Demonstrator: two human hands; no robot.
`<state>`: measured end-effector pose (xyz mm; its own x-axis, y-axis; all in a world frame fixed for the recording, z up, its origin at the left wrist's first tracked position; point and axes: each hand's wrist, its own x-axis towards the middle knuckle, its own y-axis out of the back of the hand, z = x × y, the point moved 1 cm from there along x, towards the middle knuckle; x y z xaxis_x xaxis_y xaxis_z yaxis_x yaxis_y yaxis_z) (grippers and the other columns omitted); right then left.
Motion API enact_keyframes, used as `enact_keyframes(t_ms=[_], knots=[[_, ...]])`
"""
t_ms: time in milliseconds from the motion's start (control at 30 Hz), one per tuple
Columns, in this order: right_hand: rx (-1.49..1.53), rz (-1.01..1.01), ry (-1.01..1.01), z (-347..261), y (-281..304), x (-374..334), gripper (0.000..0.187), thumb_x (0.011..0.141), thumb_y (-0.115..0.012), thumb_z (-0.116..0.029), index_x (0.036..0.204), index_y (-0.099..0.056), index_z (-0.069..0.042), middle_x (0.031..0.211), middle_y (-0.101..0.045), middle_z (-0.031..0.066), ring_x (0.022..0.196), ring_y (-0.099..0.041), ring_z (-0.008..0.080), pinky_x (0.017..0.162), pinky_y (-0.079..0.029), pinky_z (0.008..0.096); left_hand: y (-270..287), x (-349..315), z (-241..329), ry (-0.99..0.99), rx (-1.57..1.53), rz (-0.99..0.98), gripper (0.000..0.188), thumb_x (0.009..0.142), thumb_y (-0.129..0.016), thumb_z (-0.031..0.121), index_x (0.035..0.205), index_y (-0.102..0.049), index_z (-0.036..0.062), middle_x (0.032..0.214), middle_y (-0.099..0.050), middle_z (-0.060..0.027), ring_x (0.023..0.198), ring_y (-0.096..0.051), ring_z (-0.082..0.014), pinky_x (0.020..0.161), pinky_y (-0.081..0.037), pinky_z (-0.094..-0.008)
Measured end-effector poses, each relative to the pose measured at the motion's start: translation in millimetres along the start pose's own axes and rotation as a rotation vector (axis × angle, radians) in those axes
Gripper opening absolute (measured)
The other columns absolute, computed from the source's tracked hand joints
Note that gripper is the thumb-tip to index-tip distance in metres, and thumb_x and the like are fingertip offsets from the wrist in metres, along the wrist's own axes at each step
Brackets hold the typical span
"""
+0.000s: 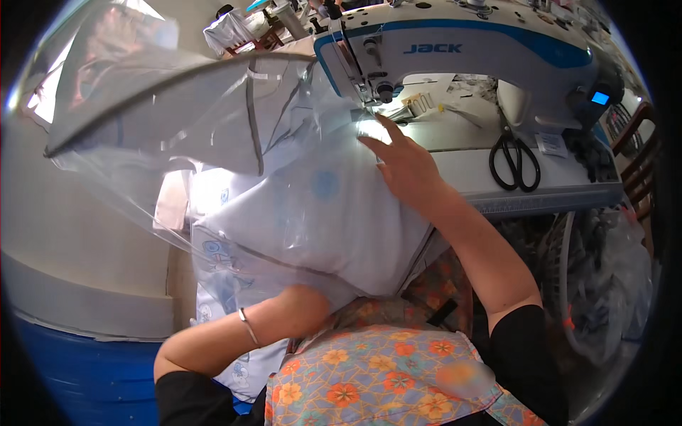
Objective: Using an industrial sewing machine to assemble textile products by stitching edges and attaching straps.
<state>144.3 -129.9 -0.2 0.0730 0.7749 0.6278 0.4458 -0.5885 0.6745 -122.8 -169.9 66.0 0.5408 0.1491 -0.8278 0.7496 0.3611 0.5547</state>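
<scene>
Left hand (302, 309): hidden under the lower edge of the pillow (334, 220), wrist bangle (248, 325) showing; you cannot tell whether its fingers are curled or flat, only that your forearm props the bundle from below. Clear plastic bag (177, 106): billows up and to the left of the pillow, with a grey fabric strip (252, 121) running down inside it; part of the film drapes loosely over the pillow's top. Pillow: white with faint blue print, resting across your lap and against the table edge, just in front of the sewing machine (469, 50). Right hand (405, 167): open, fingers spread and pressed flat on the pillow's upper right corner, fingertips close to the lit needle area (383, 92). Scissors (515, 163): black-handled, lying on the table (568, 188) to the right of your hand, well apart from it. Apron (376, 369): floral, at the lower edge.

Risks, as judged from this arrangement: the slack film could drift under the presser foot and be caught, because nothing pins it down on the left. Your right fingertips sit near the needle, so a push forward could bring them under it. The pillow's weight hangs off the table edge; if the left forearm drops, it could slide to the floor.
</scene>
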Motion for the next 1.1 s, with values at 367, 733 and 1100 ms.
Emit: enact_keyframes(t_ms=[367,733,1100], knots=[[-0.026,-0.178,0.125,13.2,-19.0,-3.0,0.022,0.076,-0.062,-0.001,0.097,-0.069,-0.005,0.106,-0.071,0.008,0.098,-0.068,0.0278,0.085,-0.056,0.0379,196.9,-46.1,-114.3,0.688,0.532,1.364,0.027,0.087,-0.072,0.029,0.106,-0.067,0.0106,0.105,-0.068,-0.0067,0.095,-0.068,-0.0253,0.084,-0.05,-0.0433],[0.006,-0.118,0.117,-3.9,-3.7,11.7,0.037,0.079,-0.055,0.004,0.113,-0.07,-0.002,0.121,-0.067,0.0204,0.099,-0.069,0.0344,0.086,-0.057,0.0405,38.7,40.6,-162.5,0.259,0.234,1.353,0.032,0.078,-0.06,0.009,0.109,-0.069,0.0114,0.082,-0.057,-0.0056,0.077,-0.061,-0.0246,0.065,-0.051,-0.0396],[-0.159,-0.466,-0.007,2.0,17.7,53.2,0.07,0.077,-0.051,0.009,0.141,-0.052,-0.019,0.137,-0.057,0.0167,0.102,-0.064,0.0429,0.09,-0.053,0.0485,25.9,23.3,-180.8,0.215,0.293,1.576,0.029,0.076,-0.064,0.014,0.103,-0.074,0.0161,0.081,-0.053,0.0006,0.075,-0.058,-0.0157,0.064,-0.05,-0.0321]])
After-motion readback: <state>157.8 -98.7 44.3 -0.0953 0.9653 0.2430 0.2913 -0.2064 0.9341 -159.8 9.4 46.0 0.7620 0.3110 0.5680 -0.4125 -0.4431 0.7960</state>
